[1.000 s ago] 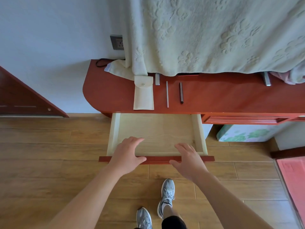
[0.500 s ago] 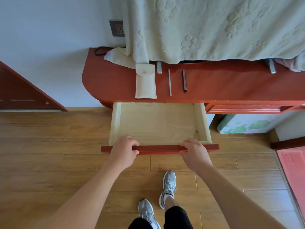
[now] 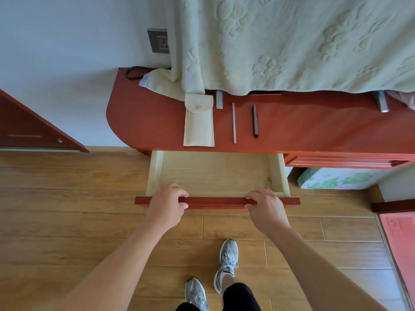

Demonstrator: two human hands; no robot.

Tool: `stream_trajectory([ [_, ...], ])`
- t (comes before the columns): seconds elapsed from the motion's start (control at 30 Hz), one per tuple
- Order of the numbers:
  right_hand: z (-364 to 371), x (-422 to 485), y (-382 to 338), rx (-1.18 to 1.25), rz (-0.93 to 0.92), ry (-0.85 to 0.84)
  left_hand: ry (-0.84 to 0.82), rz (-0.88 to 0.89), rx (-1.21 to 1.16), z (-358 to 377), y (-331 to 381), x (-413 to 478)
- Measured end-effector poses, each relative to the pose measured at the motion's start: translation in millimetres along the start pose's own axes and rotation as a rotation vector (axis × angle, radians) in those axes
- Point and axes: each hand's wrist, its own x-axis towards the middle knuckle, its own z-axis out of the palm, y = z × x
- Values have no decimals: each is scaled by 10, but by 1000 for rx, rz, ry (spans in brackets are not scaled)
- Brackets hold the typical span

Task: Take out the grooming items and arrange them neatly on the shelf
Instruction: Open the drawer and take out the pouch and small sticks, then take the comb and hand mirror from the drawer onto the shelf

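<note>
Left hand (image 3: 166, 207), right hand (image 3: 267, 209) gripping one drawer (image 3: 215, 202), one pouch (image 3: 198, 124), two rods (image 3: 234, 123) (image 3: 255, 121)

No readable text, labels or numbers.

L-R on shelf (image 3: 146, 122): cream pouch (image 3: 198, 122), silver stick (image 3: 234, 123), dark stick (image 3: 255, 121).

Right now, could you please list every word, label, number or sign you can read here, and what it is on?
No text can be read.
Red floor mat: faint embossed marks, too blurred to read.
White box with green leaf print, cream fabric pouch, grey wall socket: no lettering visible.
</note>
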Motion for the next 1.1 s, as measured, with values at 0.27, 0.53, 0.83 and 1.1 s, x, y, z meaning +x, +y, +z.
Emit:
stream_trajectory([
  [0.27,-90,436,-28,-12,-9,4,45,-35,7,-96,85,377],
  [0.53,-194,745,-27,-158,-84,78,267,-7,155,-174,116,618],
  [0.83,-358,983,36,-319,-40,0,163,42,256,-230,-51,871],
  [1.1,-327,1047,131,-228,-71,115,282,54,171,-226,-52,938],
])
